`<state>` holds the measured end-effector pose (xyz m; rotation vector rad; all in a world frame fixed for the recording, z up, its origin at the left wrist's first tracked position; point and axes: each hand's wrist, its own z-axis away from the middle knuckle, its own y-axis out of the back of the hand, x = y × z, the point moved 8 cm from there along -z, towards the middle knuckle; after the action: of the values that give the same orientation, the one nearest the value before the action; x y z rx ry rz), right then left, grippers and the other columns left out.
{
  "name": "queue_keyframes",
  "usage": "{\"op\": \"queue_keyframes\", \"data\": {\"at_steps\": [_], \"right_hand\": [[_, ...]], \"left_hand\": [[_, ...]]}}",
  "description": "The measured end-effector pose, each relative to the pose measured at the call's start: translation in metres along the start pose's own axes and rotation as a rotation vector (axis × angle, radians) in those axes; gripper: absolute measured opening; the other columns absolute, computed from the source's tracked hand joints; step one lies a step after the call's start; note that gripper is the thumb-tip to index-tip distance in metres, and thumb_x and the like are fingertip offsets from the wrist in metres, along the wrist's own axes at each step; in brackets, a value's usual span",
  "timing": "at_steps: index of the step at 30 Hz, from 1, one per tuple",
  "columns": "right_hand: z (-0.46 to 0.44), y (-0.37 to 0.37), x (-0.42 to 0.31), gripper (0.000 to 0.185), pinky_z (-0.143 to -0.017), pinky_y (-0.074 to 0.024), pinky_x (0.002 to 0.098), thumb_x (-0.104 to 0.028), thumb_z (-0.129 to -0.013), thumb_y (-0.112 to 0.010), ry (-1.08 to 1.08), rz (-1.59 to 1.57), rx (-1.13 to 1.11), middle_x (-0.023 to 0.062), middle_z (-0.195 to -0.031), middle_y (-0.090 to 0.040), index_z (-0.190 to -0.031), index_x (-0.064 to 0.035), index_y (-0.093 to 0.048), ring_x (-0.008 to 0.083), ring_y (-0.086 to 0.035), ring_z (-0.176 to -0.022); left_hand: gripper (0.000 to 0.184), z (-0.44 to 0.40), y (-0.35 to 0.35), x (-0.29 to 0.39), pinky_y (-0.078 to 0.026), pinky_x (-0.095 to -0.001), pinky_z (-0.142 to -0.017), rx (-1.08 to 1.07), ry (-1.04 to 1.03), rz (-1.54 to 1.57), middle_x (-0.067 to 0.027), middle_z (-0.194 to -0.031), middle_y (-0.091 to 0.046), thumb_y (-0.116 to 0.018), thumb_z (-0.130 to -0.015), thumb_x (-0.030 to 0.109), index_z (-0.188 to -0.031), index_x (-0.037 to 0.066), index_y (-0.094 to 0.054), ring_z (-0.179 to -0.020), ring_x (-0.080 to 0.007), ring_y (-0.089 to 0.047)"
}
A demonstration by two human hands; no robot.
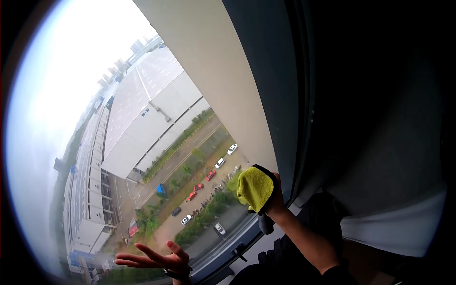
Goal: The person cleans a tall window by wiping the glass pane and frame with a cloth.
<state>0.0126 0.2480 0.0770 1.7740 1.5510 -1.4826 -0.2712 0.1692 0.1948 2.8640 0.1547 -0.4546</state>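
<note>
A yellow-green cloth (256,188) with a dark border is held up against the window by my right hand (276,197). The cloth hides most of that hand's fingers. A grey part of the cloth or another item hangs just under it. At the lower left, my left hand (164,259) is raised in front of the glass with its fingers spread and nothing in it. A dark band circles the left wrist.
The dark window frame (278,85) curves down the right of the glass. A window handle (239,252) sits on the lower frame. A pale curtain (394,225) hangs at the right. Outside, far below, are large buildings (147,114), a road and parked cars.
</note>
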Motion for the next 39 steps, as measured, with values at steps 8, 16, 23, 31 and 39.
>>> {"op": "queue_keyframes", "data": {"at_steps": [8,16,23,31,39], "right_hand": [[0.025,0.002,0.080,0.048,-0.080,-0.0546,0.0340,-0.038,-0.098,-0.030,-0.510,-0.590,-0.006,0.0093,-0.099,-0.065,-0.111,-0.0028,-0.059,0.0195,-0.065,-0.090],[0.014,0.017,0.051,0.028,-0.077,-0.0554,0.0329,-0.022,-0.096,-0.043,-0.440,-0.393,-0.026,0.0085,-0.099,-0.065,-0.111,-0.0030,-0.059,0.0181,-0.065,-0.087],[-0.008,0.006,0.022,0.026,-0.071,-0.0561,0.0284,-0.015,-0.096,-0.047,-0.334,-0.642,0.038,0.0065,-0.099,-0.067,-0.114,-0.0006,-0.060,0.0140,-0.067,-0.087],[0.012,0.018,0.037,0.027,-0.072,-0.0575,0.0294,-0.014,-0.096,-0.045,-0.434,-0.648,0.054,0.0065,-0.101,-0.067,-0.115,0.0000,-0.060,0.0150,-0.067,-0.088],[0.027,0.019,0.064,0.032,-0.074,-0.0570,0.0337,-0.019,-0.097,-0.041,-0.490,-0.814,0.096,0.0103,-0.103,-0.066,-0.116,-0.0004,-0.060,0.0196,-0.067,-0.089]], "left_hand": [[0.069,-0.015,-0.002,0.005,-0.005,-0.0727,-0.103,0.000,0.001,0.023,-0.0224,-0.155,-0.002,-0.041,-0.090,0.052,-0.150,0.023,-0.023,-0.140,-0.0493,0.000],[0.069,-0.024,0.012,0.014,-0.003,-0.0723,-0.103,-0.006,0.015,0.022,-0.0226,-0.155,0.000,-0.042,-0.090,0.051,-0.149,0.021,-0.024,-0.141,-0.0480,0.003],[0.069,-0.034,0.015,0.018,-0.002,-0.0714,-0.104,0.001,0.037,0.028,-0.0230,-0.155,0.001,-0.042,-0.091,0.049,-0.149,0.019,-0.024,-0.141,-0.0473,0.004],[0.069,-0.036,0.024,0.026,-0.002,-0.0702,-0.105,0.006,0.030,0.027,-0.0225,-0.155,0.002,-0.041,-0.092,0.051,-0.150,0.018,-0.022,-0.141,-0.0466,0.005],[0.070,-0.033,0.025,0.024,-0.001,-0.0711,-0.104,0.027,0.051,0.016,-0.0209,-0.156,0.001,-0.039,-0.091,0.054,-0.150,0.020,-0.022,-0.142,-0.0454,0.004]]}}
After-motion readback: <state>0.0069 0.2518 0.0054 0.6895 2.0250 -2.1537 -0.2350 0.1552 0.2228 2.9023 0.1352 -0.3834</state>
